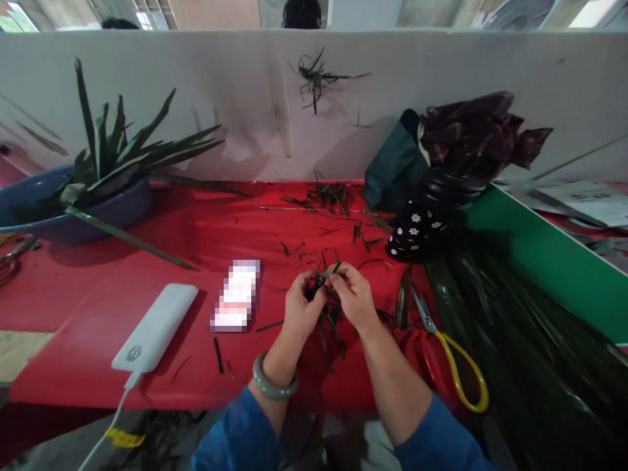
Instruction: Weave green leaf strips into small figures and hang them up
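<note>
Above the red table cover [196,386], both my hands meet at a small bundle of dark green leaf strips [321,280]. My left hand [303,307], below a pale green bangle [275,386] on the wrist, has its fingers closed round the bundle. Thumb and finger of my right hand [352,297] pinch a strip at the bundle's upper right. Strip ends hang down beneath the hands, and the bundle's exact shape is partly hidden by my fingers. Scissors with yellow handles [454,360] lie to the right of my right forearm, blades pointing away from me.
Left stand a blue basin [112,216] of long leaves, a white power bank [156,327] with a cable and a lit phone [236,296]. Long dark leaves [530,340] cover the right side, by a dark green bag [397,163]. Leaf scraps [328,196] lie ahead, before a pale partition [196,78].
</note>
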Action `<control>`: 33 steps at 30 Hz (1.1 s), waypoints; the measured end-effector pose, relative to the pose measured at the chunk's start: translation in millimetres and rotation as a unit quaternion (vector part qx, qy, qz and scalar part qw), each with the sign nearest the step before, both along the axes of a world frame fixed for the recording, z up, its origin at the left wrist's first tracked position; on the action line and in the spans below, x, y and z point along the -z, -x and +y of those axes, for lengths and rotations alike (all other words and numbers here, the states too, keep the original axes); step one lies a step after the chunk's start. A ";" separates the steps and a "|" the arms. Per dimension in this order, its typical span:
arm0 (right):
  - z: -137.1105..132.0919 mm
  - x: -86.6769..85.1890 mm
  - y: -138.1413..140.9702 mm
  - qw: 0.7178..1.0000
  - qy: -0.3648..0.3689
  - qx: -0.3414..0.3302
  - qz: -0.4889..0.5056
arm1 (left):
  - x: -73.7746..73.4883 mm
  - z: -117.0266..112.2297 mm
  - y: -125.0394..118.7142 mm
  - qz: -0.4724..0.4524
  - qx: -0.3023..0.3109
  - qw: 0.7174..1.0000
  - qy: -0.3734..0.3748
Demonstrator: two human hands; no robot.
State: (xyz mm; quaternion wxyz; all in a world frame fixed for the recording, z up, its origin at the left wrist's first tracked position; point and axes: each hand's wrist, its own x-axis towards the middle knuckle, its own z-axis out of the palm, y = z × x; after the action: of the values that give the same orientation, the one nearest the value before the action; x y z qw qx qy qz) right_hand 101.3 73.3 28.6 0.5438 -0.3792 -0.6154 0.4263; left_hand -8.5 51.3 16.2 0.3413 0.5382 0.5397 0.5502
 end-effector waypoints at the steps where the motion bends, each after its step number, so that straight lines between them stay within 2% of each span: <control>1: 0.6 -0.3 -0.2 1.000 -0.006 0.000 -0.006 | -0.9 -0.4 0.0 -0.005 0.007 1.000 0.001; 6: 0.6 -4.4 -2.1 0.998 -0.042 -0.014 -0.054 | 0.7 0.2 0.9 0.012 -0.012 1.000 -0.005; 9: 0.4 -3.8 -2.5 0.997 -0.043 -0.016 -0.064 | 2.0 0.9 1.2 0.018 -0.002 1.000 -0.012; 16: -2.6 -2.3 -1.9 0.999 -0.037 -0.019 -0.014 | 7.4 1.5 -1.2 0.029 0.042 0.999 0.019; 19: -6.8 -5.1 -1.5 0.999 -0.033 -0.013 0.025 | 11.7 3.0 -2.0 0.039 0.043 0.998 0.033; 22: -8.9 -6.5 -1.2 0.999 -0.028 -0.019 0.024 | 13.0 5.0 -1.5 0.031 0.044 0.998 0.043; 27: -2.7 -2.0 0.1 0.998 -0.008 -0.023 -0.059 | 7.9 6.9 1.6 -0.007 0.031 0.999 0.043; 33: 3.9 3.0 0.7 0.974 -0.086 -0.010 -0.211 | 8.8 6.1 2.4 0.048 0.005 0.998 0.048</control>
State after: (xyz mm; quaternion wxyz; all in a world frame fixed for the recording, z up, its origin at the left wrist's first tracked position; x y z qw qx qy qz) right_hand 100.5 77.2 25.6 0.4279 -0.4057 -0.7548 0.2875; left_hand -10.9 57.5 7.4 0.3430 0.5498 0.5788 0.4950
